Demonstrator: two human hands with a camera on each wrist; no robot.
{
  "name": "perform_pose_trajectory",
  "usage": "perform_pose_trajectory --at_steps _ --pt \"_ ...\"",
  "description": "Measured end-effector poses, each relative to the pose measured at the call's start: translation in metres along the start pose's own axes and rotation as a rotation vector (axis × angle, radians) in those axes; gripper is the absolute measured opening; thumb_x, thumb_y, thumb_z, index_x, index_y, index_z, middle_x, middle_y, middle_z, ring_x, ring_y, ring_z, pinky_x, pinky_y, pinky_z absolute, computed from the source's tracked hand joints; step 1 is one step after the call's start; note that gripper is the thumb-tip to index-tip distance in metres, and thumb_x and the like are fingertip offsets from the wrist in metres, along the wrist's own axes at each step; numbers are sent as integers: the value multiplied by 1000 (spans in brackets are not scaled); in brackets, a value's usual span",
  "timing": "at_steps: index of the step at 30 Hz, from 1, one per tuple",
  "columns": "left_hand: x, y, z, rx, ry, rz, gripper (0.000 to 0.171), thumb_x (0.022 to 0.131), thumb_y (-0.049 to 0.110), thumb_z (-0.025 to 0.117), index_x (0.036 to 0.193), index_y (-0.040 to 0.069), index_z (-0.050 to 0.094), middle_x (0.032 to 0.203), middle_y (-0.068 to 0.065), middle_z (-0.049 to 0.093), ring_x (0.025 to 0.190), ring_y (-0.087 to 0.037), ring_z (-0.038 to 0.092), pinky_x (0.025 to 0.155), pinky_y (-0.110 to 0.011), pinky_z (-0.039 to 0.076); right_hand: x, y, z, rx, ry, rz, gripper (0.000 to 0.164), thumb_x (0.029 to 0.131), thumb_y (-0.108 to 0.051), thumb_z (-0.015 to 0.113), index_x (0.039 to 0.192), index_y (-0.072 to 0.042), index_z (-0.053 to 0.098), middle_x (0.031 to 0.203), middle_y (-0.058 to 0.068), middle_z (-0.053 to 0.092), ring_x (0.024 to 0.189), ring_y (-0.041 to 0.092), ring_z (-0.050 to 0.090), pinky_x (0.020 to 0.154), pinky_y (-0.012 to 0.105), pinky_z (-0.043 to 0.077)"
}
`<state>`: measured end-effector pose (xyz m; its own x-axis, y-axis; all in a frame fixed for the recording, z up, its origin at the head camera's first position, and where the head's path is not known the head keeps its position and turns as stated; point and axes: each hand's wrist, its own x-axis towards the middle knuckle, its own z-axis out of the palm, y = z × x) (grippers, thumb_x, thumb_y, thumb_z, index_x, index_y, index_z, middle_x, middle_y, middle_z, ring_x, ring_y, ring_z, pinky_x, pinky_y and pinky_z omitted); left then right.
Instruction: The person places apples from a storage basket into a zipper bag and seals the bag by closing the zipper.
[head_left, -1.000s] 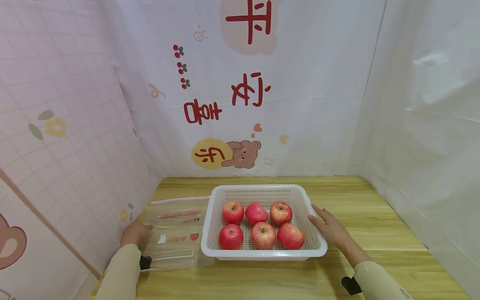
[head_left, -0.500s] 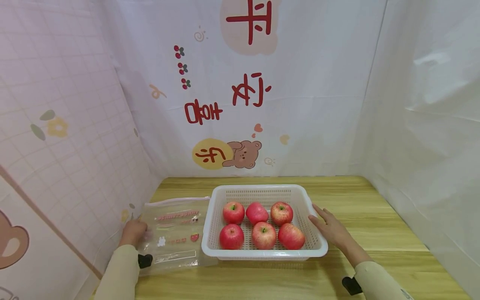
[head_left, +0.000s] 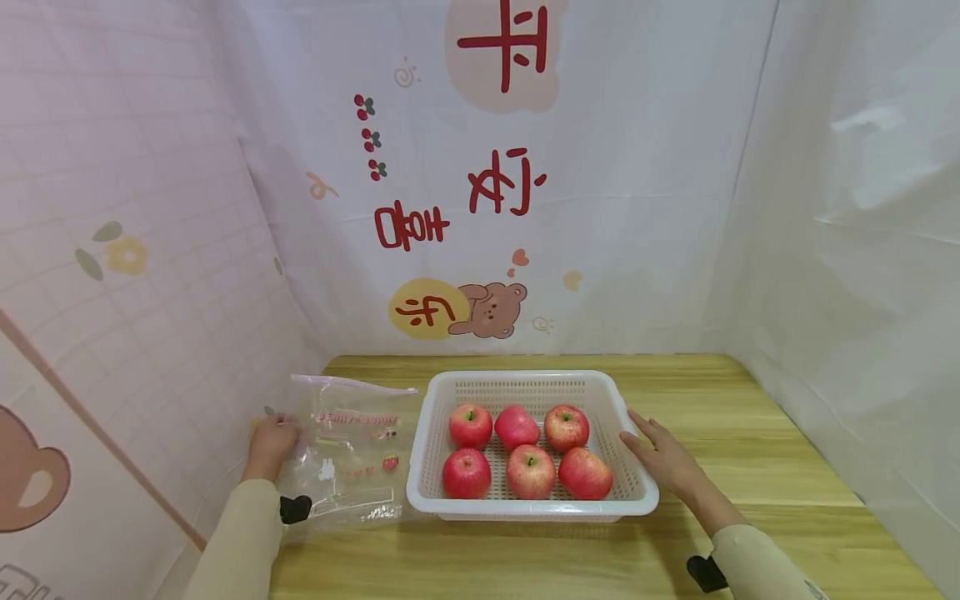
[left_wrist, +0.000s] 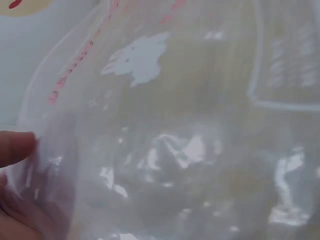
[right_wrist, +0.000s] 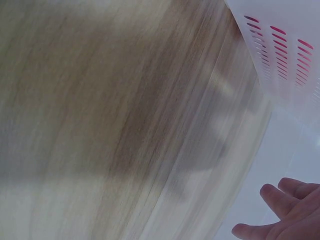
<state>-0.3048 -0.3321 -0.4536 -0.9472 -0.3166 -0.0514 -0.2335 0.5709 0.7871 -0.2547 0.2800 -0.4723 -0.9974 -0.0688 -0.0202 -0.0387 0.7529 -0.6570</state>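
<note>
A clear rectangular plastic bag [head_left: 348, 456] left of a white oblong plastic basket [head_left: 532, 507] of round red apples [head_left: 530, 473] is being pinched by the left hand [head_left: 272, 443], seemingly to raise its edge, while the basket is being flanked, perhaps steadied, by the uncurled right hand [head_left: 667, 461].

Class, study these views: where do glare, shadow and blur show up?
Head: a shiny patch on the right wall, apples fairly crisp; left wrist: bright glints across the bag, its print soft; right wrist: soft shadows on the table.
</note>
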Motion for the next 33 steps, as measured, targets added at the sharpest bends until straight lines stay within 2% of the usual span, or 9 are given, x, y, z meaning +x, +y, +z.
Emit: perform_pose_trajectory --at_steps 6,9,13,17,23,25,27,30,33 --pt "7 10 -1 -62 124 80 50 96 9 44 141 -10 38 138 -34 45 127 -48 42 105 -57 34 0 0 0 14 5 -10 72 103 -49 44 155 -3 26 151 43 17 137 62 19 102 74 24" --pt "8 17 0 -119 201 156 49 97 6 47 144 -7 39 133 -32 54 123 -42 49 100 -50 40 0 -1 -1 11 2 -8 72 103 -49 44 155 -2 26 151 43 17 136 62 19 102 75 24" --pt "6 28 7 -221 309 234 45 99 6 53 142 0 46 125 -23 63 105 -19 63 87 -23 44 0 -2 -2 9 -6 -2 73 103 -50 43 155 -3 25 151 43 16 136 63 20 101 75 25" --pt "2 39 15 -332 420 306 38 98 7 58 135 3 54 119 -18 67 87 5 57 80 -12 43 -1 -1 -1 14 -11 4 74 103 -51 42 155 -3 25 152 42 15 135 63 19 100 76 24" --pt "-11 55 28 -506 607 361 23 94 4 57 116 -3 60 102 -7 68 88 0 58 81 -15 46 0 -1 -1 23 -9 -5 73 103 -50 43 156 -3 24 152 42 14 136 63 17 100 77 22" --pt "-15 59 31 -525 615 345 20 94 10 59 109 -2 61 96 -3 65 85 -4 57 74 -17 45 0 -1 -1 25 -9 -3 73 103 -51 42 156 -4 24 152 41 14 137 63 17 101 77 22" --pt "-18 61 33 -473 601 329 22 94 18 62 109 2 64 92 -4 66 82 -9 57 69 -22 43 0 -1 -1 22 -9 0 74 103 -51 42 156 -4 24 152 42 14 137 63 17 101 77 22" --pt "-20 61 37 -384 521 316 30 98 28 60 120 10 68 98 -11 71 90 -18 62 96 -31 41 -1 -1 -1 20 -12 5 75 102 -52 42 156 -4 24 152 42 14 136 63 17 101 76 22" --pt "-22 61 40 -371 471 317 37 102 32 55 132 12 64 110 -15 71 106 -25 63 106 -39 35 -1 0 -2 21 -8 -1 74 102 -52 42 156 -4 24 152 42 14 136 63 18 101 76 23"
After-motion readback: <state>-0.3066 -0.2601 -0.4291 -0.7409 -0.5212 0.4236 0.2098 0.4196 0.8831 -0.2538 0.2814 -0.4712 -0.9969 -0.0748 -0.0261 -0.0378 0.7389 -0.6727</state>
